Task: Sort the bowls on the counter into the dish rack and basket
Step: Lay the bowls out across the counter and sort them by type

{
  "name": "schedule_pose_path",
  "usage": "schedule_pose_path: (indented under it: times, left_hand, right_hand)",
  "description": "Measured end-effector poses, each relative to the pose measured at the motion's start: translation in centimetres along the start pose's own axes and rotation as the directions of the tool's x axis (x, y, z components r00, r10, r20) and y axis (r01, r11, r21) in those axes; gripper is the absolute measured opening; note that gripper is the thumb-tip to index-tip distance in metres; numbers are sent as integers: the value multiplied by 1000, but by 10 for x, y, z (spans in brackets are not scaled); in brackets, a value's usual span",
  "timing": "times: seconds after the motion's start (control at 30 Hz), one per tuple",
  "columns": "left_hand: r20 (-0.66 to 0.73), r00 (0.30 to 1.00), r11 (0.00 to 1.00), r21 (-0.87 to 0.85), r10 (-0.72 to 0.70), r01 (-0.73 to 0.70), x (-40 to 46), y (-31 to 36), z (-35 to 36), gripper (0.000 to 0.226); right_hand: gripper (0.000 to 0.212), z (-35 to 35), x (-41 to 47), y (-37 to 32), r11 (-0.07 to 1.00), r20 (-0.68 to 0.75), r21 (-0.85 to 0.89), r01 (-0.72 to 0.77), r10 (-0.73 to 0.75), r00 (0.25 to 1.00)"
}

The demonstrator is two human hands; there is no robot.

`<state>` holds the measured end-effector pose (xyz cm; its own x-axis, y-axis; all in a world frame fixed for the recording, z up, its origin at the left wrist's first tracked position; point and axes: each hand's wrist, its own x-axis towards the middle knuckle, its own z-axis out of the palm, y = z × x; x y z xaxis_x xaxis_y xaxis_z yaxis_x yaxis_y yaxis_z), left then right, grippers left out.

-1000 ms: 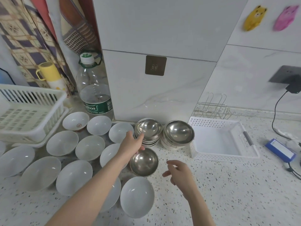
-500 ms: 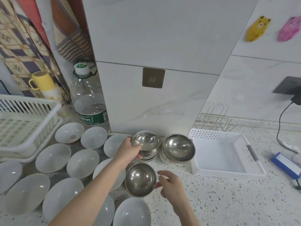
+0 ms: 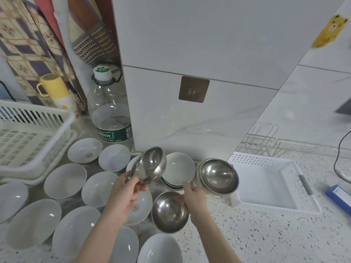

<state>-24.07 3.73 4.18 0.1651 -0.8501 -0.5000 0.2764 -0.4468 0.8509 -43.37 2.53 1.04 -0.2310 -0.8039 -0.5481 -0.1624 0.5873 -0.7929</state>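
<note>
Steel bowl (image 3: pixel 150 167) tilted in left hand (image 3: pixel 125 194), seemingly empty.

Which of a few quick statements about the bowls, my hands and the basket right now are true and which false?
1. The left hand holds a tilted steel bowl off the counter. True.
2. The right hand is inside the white basket. False: it is at the rim of the steel bowl on the counter.
3. The white basket holds steel bowls. False: no bowls in it.
4. A water bottle stands behind the white bowls. True.
</note>
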Motion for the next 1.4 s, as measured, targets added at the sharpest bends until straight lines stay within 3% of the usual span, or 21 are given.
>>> schedule_pose_path:
  times: [0.37, 0.5, 0.83, 1.0, 1.17, 1.4]
  left_hand:
    - [-109, 993, 999, -25, -48, 46, -9, -22, -26, 14]
    - [-104, 993, 998, -34, -57, 54, -11, -27, -31, 13]
    - [-109, 991, 997, -39, -74, 70, -25, -26, -40, 18]
    - [-125, 990, 996, -72, -65, 56, -38, -26, -50, 19]
    - [-140, 989, 996, -76, -57, 47, -52, -24, -64, 18]
    - [-101, 993, 998, -22, -64, 62, -61, -16, -74, 16]
  right_hand:
    - [33, 28, 11, -5, 992, -195, -102, 69, -88, 977]
    - [15, 30, 9, -10, 992, -262, -78, 97, -114, 958]
    - [25, 34, -2, -19, 991, -278, -9, 132, -129, 952]
    - [25, 32, -28, -20, 976, -230, -6, 220, -215, 949]
    - [26, 35, -54, -17, 957, -231, 114, 266, -235, 944]
    - [22, 33, -86, 0, 943, -367, 236, 232, -135, 920]
